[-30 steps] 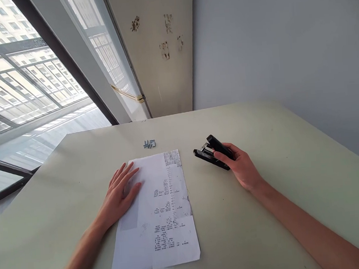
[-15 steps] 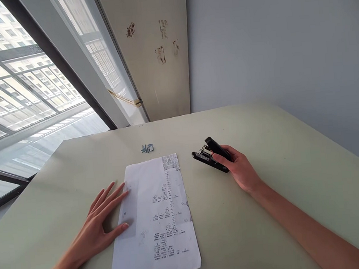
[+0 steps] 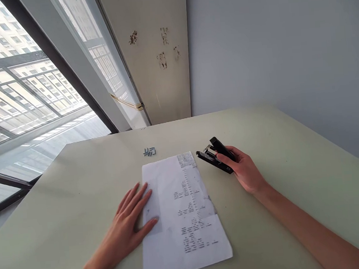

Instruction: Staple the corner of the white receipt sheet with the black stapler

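My left hand [image 3: 130, 221] lies flat with fingers spread, its fingertips and thumb resting on the left edge of the printed paper sheets [image 3: 170, 251]. Several lines of small print run along the right side of the paper. Beyond its far right corner, my right hand [image 3: 242, 167] grips a black stapler [image 3: 215, 160] by the back end. The stapler's jaws are apart, pointing left towards the paper, and metal shows between them. A small pile of staple strips [image 3: 150, 151] sits on the table past the far edge of the paper.
The pale table [image 3: 270, 144] spreads under everything. A grey wall [image 3: 269, 48] borders it at the right. A stained cream panel [image 3: 163, 86] stands behind, and a large window [image 3: 29, 88] with a dark frame is at the left.
My left hand has slid the paper to the right, nearer the stapler, and the paper has turned slightly. The stapler in my right hand stays almost where it was.
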A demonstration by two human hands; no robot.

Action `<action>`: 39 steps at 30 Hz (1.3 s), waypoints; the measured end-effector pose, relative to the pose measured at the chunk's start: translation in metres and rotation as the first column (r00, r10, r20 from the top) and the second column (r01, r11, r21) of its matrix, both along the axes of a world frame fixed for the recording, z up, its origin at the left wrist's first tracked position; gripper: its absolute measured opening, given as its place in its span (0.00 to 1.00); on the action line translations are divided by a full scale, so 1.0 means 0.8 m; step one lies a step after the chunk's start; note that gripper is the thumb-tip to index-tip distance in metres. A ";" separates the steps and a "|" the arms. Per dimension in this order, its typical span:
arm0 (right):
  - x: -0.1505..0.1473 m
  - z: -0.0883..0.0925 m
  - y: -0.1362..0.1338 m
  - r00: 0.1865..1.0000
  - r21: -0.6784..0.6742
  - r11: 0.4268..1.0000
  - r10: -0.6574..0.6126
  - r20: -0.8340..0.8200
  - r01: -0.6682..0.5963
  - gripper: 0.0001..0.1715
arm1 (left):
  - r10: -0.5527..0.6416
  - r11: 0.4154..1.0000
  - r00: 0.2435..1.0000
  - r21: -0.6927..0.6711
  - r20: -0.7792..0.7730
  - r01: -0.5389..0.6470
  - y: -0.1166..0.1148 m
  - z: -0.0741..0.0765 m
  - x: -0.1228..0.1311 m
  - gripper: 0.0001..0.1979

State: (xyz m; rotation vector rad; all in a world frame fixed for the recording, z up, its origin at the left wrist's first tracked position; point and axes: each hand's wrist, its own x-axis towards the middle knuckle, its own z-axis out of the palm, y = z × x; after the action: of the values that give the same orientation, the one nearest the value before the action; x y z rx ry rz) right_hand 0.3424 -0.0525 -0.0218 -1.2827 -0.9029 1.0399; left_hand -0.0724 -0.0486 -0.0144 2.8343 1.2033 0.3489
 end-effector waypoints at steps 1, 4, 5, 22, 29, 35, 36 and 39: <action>0.003 0.002 0.001 1.000 0.020 0.999 -0.027 0.009 0.027 0.27 | -0.018 1.000 0.999 0.013 0.028 0.017 -0.004 -0.003 0.021 0.41; 0.016 0.014 0.000 0.991 0.093 0.990 -0.112 0.076 0.105 0.26 | -0.072 0.997 0.995 0.005 0.075 0.071 -0.011 -0.011 0.093 0.41; 0.020 0.019 0.000 0.984 0.117 0.985 -0.141 0.105 0.128 0.26 | -0.101 0.995 0.991 0.000 0.090 0.101 -0.010 -0.013 0.118 0.40; 0.000 0.039 -0.010 0.918 0.243 0.966 -0.176 0.356 0.090 0.19 | -0.275 0.942 0.895 -0.085 0.351 0.323 0.021 -0.027 0.373 0.27; -0.009 0.036 -0.015 0.921 0.252 0.963 -0.180 0.345 0.094 0.17 | -0.423 0.869 0.850 -0.124 0.315 0.478 0.016 -0.009 0.344 0.28; -0.017 0.033 -0.018 0.921 0.240 0.966 -0.176 0.347 0.094 0.18 | -0.372 0.897 0.879 -0.128 0.299 0.424 0.006 -0.010 0.355 0.24; -0.019 0.031 -0.019 0.924 0.234 0.968 -0.171 0.341 0.093 0.19 | -0.389 0.891 0.871 -0.116 0.300 0.438 0.005 -0.009 0.352 0.23; -0.024 0.027 -0.022 0.931 0.208 0.975 -0.143 0.336 0.075 0.18 | -0.476 0.851 0.832 -0.088 0.286 0.517 -0.004 0.000 0.318 0.20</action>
State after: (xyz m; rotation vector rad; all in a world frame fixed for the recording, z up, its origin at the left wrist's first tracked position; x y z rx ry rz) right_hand 0.3231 -0.0698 -0.0002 -1.3589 -1.1571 0.6267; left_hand 0.1819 -0.0522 -0.0145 2.7139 0.3929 0.5311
